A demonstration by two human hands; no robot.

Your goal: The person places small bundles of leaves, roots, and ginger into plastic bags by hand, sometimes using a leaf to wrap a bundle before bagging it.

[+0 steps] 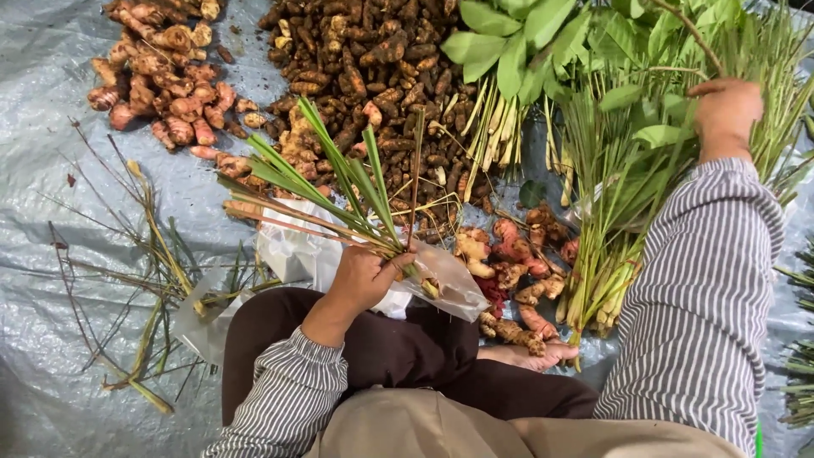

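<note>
While the bunch of lemongrass stalks (339, 191) fans up-left over a clear plastic bag (441, 284) on the lap, the left hand (363, 276) is closed round its base. Right hand (725, 110) reaches into the upright lemongrass pile (623, 212) at far right, fingers hidden in the greens, grip can't tell. Around: dark turmeric heap (373, 64), pinkish galangal pile (165, 76), leafy stems (526, 38), trimmed scraps (144, 280), grey tarp (51, 170).
</note>
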